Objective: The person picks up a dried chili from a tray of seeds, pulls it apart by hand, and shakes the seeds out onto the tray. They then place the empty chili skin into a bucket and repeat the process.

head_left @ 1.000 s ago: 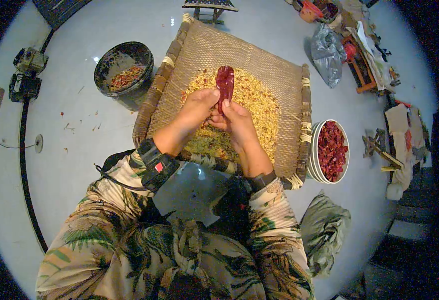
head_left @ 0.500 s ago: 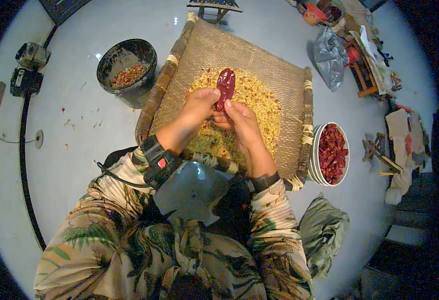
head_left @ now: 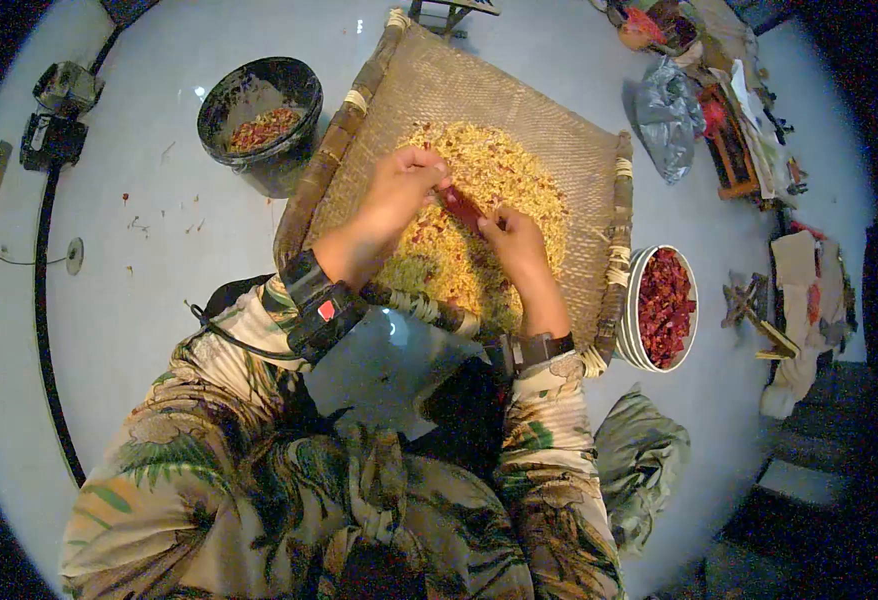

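My left hand (head_left: 399, 190) and my right hand (head_left: 515, 240) both grip one dried red chili (head_left: 464, 208), held low and tilted over a heap of yellow seeds (head_left: 479, 175). The seeds lie on a woven bamboo tray (head_left: 519, 100) in front of me. Most of the chili is hidden between my fingers. A black band with a red mark wraps my left wrist, and a dark watch sits on my right.
A black bucket (head_left: 259, 105) with chili pieces stands left of the tray. A white bowl (head_left: 664, 305) of red chilies sits at the tray's right corner. A grey bag (head_left: 667, 115), wooden items and cloth lie far right; a cable and device at left.
The chili stood upright above my hands; now it is lowered and tilted between them, pulled apart over the seeds. My hands have spread slightly. The view shifted a little.
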A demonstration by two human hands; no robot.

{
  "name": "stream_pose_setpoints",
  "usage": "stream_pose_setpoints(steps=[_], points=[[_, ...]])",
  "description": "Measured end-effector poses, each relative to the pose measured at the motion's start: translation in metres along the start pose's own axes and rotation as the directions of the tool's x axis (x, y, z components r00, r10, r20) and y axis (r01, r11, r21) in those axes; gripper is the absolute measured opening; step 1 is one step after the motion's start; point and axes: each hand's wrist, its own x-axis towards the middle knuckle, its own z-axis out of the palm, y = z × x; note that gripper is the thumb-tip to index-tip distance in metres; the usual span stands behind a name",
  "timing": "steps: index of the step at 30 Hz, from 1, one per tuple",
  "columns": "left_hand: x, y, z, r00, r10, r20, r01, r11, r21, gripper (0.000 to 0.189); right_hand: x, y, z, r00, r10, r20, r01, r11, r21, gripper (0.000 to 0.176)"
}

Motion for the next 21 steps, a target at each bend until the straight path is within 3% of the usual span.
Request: stream_pose_setpoints(steps=[4,7,10,13,14,21], points=[[0.001,-0.003,-0.001,1.0,-0.02,-0.002,0.02,0.999,-0.037,0.016,-0.004,-0.01,0.001,0.992,0.124,0.017,-0.114,0.951,-0.287,0.025],[0.001,0.002,0.0,1.0,-0.006,-0.007,0.006,0.999,-0.034,0.015,-0.005,-0.022,0.003,0.995,0.098,0.031,-0.085,0.952,-0.293,0.03],[0.004,0.001,-0.005,1.0,0.004,0.018,-0.004,1.0,0.002,0.015,-0.005,-0.02,0.021,0.995,-0.085,0.046,0.094,0.963,-0.253,0.036],[0.004,0.003,-0.003,1.0,-0.005,0.007,0.005,1.0,-0.011,0.015,-0.005,-0.016,0.04,0.981,-0.176,0.083,0.194,0.904,-0.381,0.023],[0.003,0.004,-0.002,1.0,-0.01,-0.005,0.01,1.0,-0.026,0.015,-0.002,-0.014,0.046,0.977,-0.045,0.209,0.148,0.85,-0.505,0.036],[0.002,0.016,-0.004,0.999,-0.04,0.021,0.041,0.998,-0.04,0.017,-0.007,-0.01,0.055,0.961,-0.068,0.27,0.207,0.825,-0.527,0.031]])
